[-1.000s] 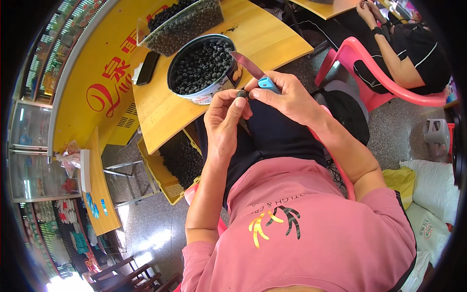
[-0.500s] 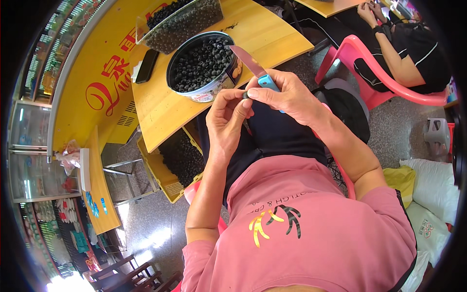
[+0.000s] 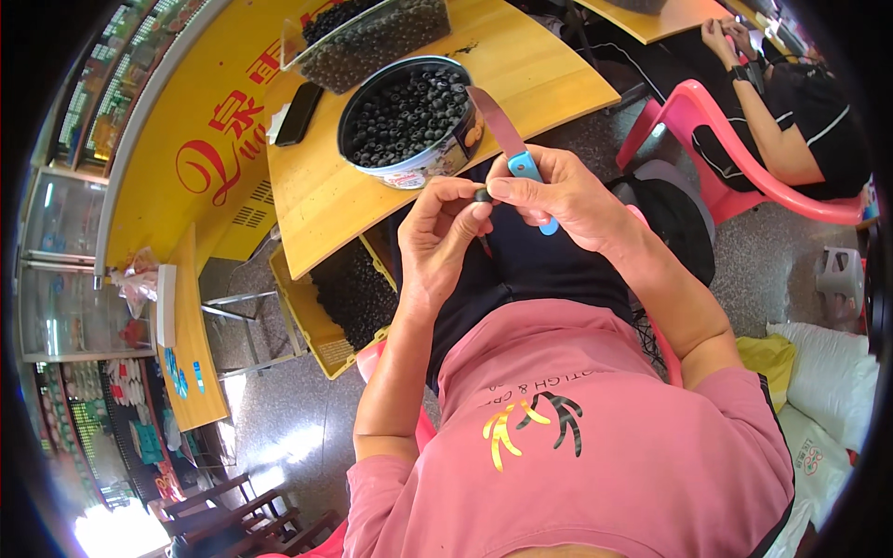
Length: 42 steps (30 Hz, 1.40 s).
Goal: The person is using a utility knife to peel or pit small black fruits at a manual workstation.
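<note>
Between the fingertips of both hands, over my lap, is a small dark round piece whose kind I cannot make out. My left hand pinches it from the left with thumb and index finger. My right hand has a knife with a blue handle in its grip, blade pointing up and left, while its thumb touches the piece. Just beyond the hands, near the table edge, stands a round tub full of similar dark pieces. The blade tip overlaps the tub's right rim in view.
A clear bin of dark pieces and a black phone lie on the wooden table. Below its edge sits a yellow crate of dark pieces. At right are a pink chair with a seated person and white sacks.
The view has shifted, so the table and tub appear farther right. My right hand has turned slightly, showing more of the blue handle. Both hands still hold the small piece.
</note>
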{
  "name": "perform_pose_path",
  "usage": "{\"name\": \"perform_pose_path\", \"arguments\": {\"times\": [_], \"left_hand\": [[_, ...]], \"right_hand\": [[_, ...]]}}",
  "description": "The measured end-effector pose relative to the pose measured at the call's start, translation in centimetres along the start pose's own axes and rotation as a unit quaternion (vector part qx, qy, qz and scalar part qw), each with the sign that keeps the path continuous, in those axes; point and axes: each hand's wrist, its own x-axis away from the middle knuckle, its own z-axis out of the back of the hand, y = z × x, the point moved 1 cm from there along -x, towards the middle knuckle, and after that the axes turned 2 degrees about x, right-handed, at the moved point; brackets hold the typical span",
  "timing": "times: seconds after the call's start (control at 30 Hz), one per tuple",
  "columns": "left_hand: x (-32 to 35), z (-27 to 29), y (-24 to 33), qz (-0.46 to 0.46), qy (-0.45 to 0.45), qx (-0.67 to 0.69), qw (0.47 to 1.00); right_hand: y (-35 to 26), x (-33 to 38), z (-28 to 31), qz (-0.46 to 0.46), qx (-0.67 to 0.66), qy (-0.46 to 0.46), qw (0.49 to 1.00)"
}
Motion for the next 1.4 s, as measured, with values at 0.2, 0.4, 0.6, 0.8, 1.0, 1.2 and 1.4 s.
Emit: {"name": "perform_pose_path", "arguments": {"times": [0.2,0.4,0.6,0.8,1.0,1.2,1.4], "left_hand": [[1.3,1.0,0.4,0.029,0.013,0.018,0.999],[1.1,0.5,-0.3,0.019,0.034,0.055,0.998],[0.7,0.4,-0.4,0.011,0.052,0.063,0.997],[0.3,0.1,-0.1,0.007,0.065,0.053,0.996],[0.3,0.2,0.0,-0.020,0.066,0.030,0.997],[0.5,-0.5,0.8,-0.055,0.064,0.031,0.996],[0.4,-0.3,0.4,-0.047,0.092,0.018,0.994]], "right_hand": [[0.3,0.2,-1.2,0.042,0.110,0.012,0.993],[-0.1,0.7,-1.8,0.221,0.358,0.070,0.904],[-0.3,0.6,-1.3,0.318,0.478,0.077,0.815],[-0.4,0.6,-0.9,0.321,0.537,0.085,0.776],[-0.5,0.6,-0.9,0.332,0.567,0.111,0.746],[0.2,-0.1,0.4,0.327,0.596,0.156,0.717],[-0.6,0.6,-1.1,0.361,0.545,0.125,0.746]]}}
